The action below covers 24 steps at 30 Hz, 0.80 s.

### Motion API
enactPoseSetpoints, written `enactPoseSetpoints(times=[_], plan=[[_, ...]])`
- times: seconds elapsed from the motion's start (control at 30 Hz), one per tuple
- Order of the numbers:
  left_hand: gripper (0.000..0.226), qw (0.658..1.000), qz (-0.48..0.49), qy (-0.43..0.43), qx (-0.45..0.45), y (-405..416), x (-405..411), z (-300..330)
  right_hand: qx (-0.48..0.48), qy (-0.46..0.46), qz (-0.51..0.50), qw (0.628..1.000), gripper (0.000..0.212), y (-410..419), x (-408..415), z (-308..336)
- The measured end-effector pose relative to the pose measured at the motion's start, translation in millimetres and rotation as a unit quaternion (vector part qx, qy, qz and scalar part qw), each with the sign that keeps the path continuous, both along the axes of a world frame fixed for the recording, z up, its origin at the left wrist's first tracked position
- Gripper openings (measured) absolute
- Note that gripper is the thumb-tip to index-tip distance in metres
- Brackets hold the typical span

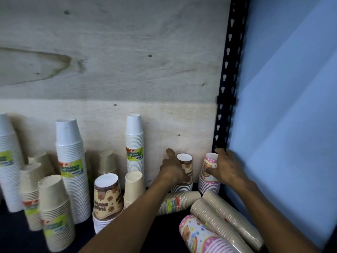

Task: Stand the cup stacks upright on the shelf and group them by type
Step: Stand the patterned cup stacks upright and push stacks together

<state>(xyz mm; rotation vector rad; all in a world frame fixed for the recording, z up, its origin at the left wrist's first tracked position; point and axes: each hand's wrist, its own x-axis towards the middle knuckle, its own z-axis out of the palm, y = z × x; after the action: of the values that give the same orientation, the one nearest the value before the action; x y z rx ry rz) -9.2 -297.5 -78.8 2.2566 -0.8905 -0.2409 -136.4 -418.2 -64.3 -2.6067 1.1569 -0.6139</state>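
Presently | left hand [172,168] fingers curled round brown printed stack [185,172], steadying it upright by the back panel | right hand [225,168] grips pink dotted stack [208,172] in the shelf corner | kraft stacks [222,214] lying, unsorted

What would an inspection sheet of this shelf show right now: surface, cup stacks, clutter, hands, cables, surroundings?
Surface: dark shelf, crowded.
Job's things: white stacks and beige stacks upright at left; brown bear stack and pink dotted stack upright at back; three beige stacks and one pink stack lying down.
Clutter: nothing seen.
Hands: left hand grips the brown bear stack; right hand grips the pink dotted stack.
Cables: nothing seen.
Surroundings: plywood back, slotted metal post, blue wall.
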Motion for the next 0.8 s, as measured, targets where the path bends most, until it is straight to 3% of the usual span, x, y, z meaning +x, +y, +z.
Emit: enactPoseSetpoints(times=[0.1,0.23,0.3,0.37,0.43,0.57,0.63,0.8], plan=[[0.099,0.997,0.004,-0.070,0.014,10.1,-14.7,8.5,0.010,-0.007,-0.056,0.998,0.067,5.0,-9.6,2.0],[0.087,0.981,-0.054,-0.138,0.124,19.2,-26.3,19.9,0.073,0.019,-0.095,0.993,0.064,16.1,-28.0,9.7],[0.072,0.956,-0.112,-0.175,0.208,22.2,-30.0,25.7,0.079,0.103,-0.083,0.988,0.053,27.3,-39.7,19.8],[0.059,0.915,-0.174,-0.200,0.304,24.8,-33.1,26.7,0.094,0.235,-0.024,0.967,0.026,40.9,-54.1,30.2],[0.065,0.881,-0.202,-0.214,0.370,26.3,-32.2,21.1,0.129,0.334,0.008,0.934,0.016,51.3,-63.9,34.9],[0.088,0.868,-0.187,-0.227,0.401,33.3,-25.5,5.9,0.147,0.430,0.011,0.891,0.033,56.4,-74.9,30.1],[0.085,0.872,-0.175,-0.236,0.392,37.9,-22.8,-0.9,0.143,0.441,0.005,0.886,0.041,55.3,-77.5,27.6],[0.075,0.873,-0.166,-0.271,0.370,42.4,-21.0,-5.1,0.125,0.462,-0.007,0.878,0.040,56.8,-84.0,28.0]])
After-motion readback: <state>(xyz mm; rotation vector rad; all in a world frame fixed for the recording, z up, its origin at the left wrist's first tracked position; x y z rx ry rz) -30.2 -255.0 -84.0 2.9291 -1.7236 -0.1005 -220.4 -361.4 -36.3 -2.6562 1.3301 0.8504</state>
